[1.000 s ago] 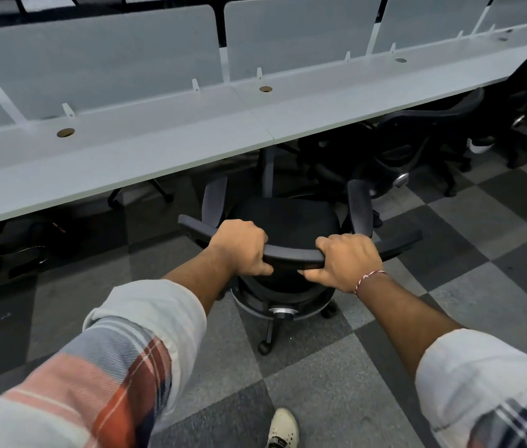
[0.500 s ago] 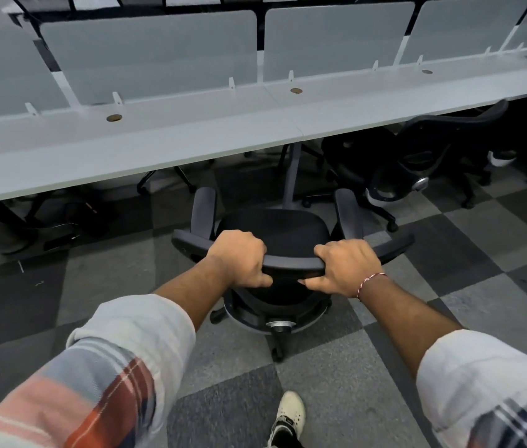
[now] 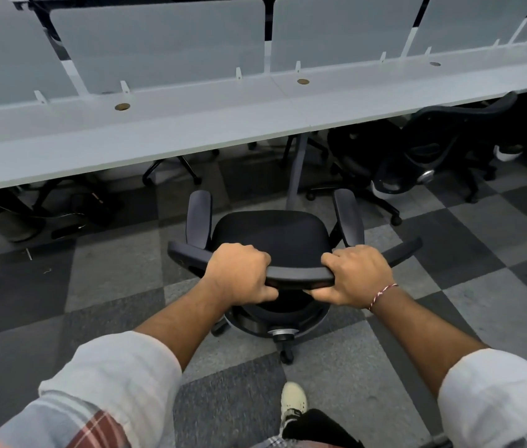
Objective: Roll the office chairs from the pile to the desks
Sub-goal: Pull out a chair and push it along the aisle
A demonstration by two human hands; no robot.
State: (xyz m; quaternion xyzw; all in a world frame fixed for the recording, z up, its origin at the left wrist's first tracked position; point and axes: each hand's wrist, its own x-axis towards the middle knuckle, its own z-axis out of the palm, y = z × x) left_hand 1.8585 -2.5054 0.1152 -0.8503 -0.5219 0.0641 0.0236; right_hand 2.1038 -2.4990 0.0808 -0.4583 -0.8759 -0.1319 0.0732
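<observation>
A black office chair (image 3: 271, 231) stands on the checkered carpet in front of me, its seat facing the long white desk (image 3: 191, 124). My left hand (image 3: 239, 276) grips the top edge of the backrest on the left. On the right of that same edge my right hand (image 3: 355, 276) grips it, a red-and-white thread around the wrist. The chair's armrests point toward the desk, and its seat front sits a little short of the desk edge. Its casters show below my hands.
A grey desk leg (image 3: 297, 169) stands just beyond the chair's seat. Other black chairs (image 3: 423, 150) are tucked under the desk to the right. More chair bases (image 3: 171, 169) and cables lie under the desk at left. Frosted dividers (image 3: 158, 43) line the desk's back. My shoe (image 3: 294, 402) is behind the chair.
The chair, held by both hands, has shifted left along the desk, away from the tucked-in chairs on the right, and now faces the desk leg. Both grips are unchanged.
</observation>
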